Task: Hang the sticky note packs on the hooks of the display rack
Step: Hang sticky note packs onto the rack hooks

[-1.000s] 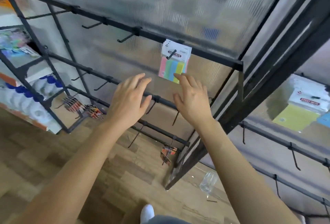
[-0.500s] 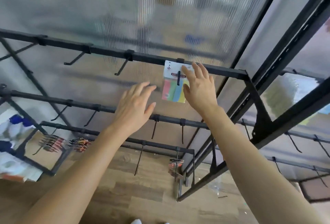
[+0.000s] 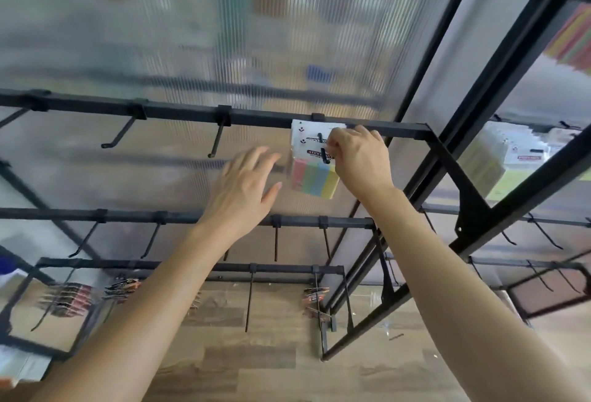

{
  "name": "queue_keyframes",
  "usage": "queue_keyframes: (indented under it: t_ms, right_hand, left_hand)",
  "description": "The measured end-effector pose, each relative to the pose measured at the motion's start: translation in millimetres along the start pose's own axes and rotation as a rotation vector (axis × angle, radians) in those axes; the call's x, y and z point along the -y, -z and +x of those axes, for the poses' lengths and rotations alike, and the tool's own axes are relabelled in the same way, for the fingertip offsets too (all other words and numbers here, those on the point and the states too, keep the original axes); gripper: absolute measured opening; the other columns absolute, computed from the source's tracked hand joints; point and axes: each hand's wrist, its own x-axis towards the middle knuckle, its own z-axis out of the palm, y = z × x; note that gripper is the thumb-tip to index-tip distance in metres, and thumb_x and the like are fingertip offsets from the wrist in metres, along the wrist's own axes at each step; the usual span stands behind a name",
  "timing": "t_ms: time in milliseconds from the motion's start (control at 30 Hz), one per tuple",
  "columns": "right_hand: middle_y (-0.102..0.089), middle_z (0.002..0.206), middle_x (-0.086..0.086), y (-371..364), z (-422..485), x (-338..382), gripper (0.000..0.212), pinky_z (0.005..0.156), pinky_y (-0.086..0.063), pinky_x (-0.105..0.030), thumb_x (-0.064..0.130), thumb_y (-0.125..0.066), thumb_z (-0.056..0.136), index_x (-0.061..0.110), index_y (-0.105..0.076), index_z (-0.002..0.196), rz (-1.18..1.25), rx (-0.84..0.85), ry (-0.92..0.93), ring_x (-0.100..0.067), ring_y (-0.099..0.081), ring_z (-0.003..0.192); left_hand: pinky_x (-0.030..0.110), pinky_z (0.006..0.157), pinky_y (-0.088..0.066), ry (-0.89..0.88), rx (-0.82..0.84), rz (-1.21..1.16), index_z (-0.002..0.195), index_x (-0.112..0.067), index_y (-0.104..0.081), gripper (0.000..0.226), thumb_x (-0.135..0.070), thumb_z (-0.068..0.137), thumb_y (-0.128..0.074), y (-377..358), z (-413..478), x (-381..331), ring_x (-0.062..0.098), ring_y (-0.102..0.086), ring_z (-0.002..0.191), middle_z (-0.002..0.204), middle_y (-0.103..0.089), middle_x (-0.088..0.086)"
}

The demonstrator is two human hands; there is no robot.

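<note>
Sticky note packs with white header cards and pink, green, blue and yellow strips hang on a black hook at the right end of the top rail of the display rack. My right hand pinches the right edge of the front pack's header card by the hook. My left hand hovers just left of the packs with fingers spread, holding nothing and blurred by motion.
Bare hooks stick out along the top rail and the lower rail. Small dark packets hang on the bottom row. Behind the translucent panel on the right, more sticky note packs hang. Wood floor lies below.
The view tilted upward and closer. My right hand rose from the packs' lower edge to the header card and curled its fingers onto it. My left hand stayed open to the left.
</note>
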Motion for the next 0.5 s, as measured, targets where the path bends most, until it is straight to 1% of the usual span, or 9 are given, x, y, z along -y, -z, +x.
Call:
queue_keyframes:
  t_ms: [100, 167, 300, 400, 500]
  right_hand:
    - [-0.068, 0.084, -0.009, 8, -16, 3, 0.010, 0.072, -0.033, -0.034, 0.009, -0.056, 0.089, 0.005, -0.063, 0.083, -0.007, 0.025, 0.003, -0.030, -0.055, 0.080]
    - [-0.067, 0.078, -0.008, 14, -23, 6, 0.008, 0.070, -0.034, -0.034, 0.006, -0.058, 0.085, 0.006, -0.062, 0.079, 0.008, -0.020, 0.012, -0.030, -0.055, 0.077]
    - [-0.064, 0.070, -0.004, 22, -28, 8, 0.008, 0.065, -0.028, -0.029, 0.005, -0.058, 0.081, 0.009, -0.060, 0.074, 0.028, -0.088, 0.002, -0.029, -0.054, 0.071]
    - [-0.062, 0.066, -0.002, 30, -32, 8, 0.007, 0.062, -0.029, -0.028, 0.007, -0.058, 0.079, 0.010, -0.058, 0.072, 0.036, -0.163, 0.025, -0.027, -0.052, 0.066]
    - [-0.060, 0.064, 0.000, 34, -42, 2, 0.008, 0.058, -0.032, -0.028, 0.011, -0.054, 0.079, 0.011, -0.056, 0.071, 0.051, -0.195, 0.016, -0.025, -0.050, 0.063]
  left_hand:
    - [0.037, 0.110, -0.020, -0.006, -0.006, -0.014, 0.139, -0.012, -0.037, 0.051, -0.025, 0.092, -0.051, 1, 5, -1, 0.022, -0.028, 0.136, 0.148, -0.031, 0.005]
    - [0.037, 0.110, -0.020, -0.014, -0.023, -0.029, 0.140, -0.014, -0.036, 0.051, -0.024, 0.092, -0.052, 3, 9, -2, 0.022, -0.028, 0.135, 0.147, -0.031, 0.004]
    - [0.039, 0.109, -0.023, -0.052, -0.071, -0.056, 0.138, -0.013, -0.038, 0.050, -0.022, 0.091, -0.052, 6, 17, -2, 0.023, -0.032, 0.133, 0.144, -0.036, 0.005]
    - [0.039, 0.108, -0.025, -0.082, -0.096, -0.067, 0.138, -0.013, -0.039, 0.048, -0.018, 0.092, -0.052, 3, 25, -4, 0.023, -0.033, 0.132, 0.141, -0.039, 0.005]
    - [0.038, 0.109, -0.022, -0.120, -0.081, -0.029, 0.140, -0.011, -0.036, 0.049, -0.013, 0.093, -0.048, -4, 40, -9, 0.024, -0.030, 0.133, 0.143, -0.037, 0.006]
